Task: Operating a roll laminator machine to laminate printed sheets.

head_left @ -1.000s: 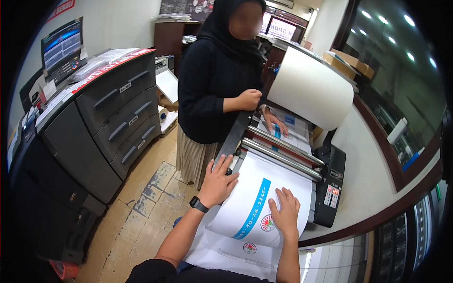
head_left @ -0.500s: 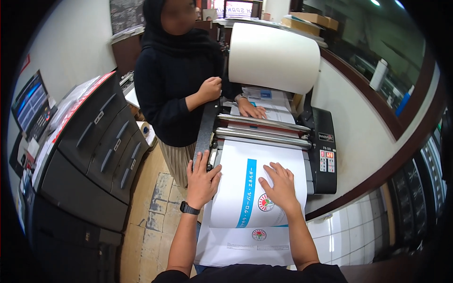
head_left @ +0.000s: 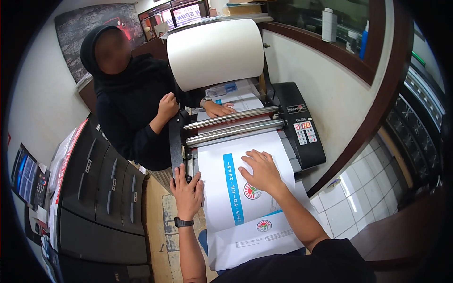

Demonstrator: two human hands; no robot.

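Observation:
A large printed sheet [head_left: 214, 188] with a blue stripe and a round emblem lies on the front bed of a black roll laminator [head_left: 306, 151], its far end at the metal rollers [head_left: 236, 134]. My right hand [head_left: 262, 172] rests on the sheet's right part, fingers spread, holding nothing. My left hand [head_left: 187, 191], wearing a black watch, lies with fingers stretched out at the sheet's left edge and the machine's side. Nearest me, a second printed sheet [head_left: 255, 247] with the same emblem shows below the first one's edge.
Behind the machine a person in dark clothes [head_left: 127, 108] rests one hand [head_left: 220, 109] on paper beyond the rollers. A wide white roll [head_left: 217, 54] sits above. A dark drawered machine [head_left: 101, 188] stands at left; at right are a wall and a window ledge with bottles [head_left: 329, 26].
My view has shifted and tilted, so the laminator now appears further left and slanted. Both my hands stay at about the same places on the sheet and machine edge.

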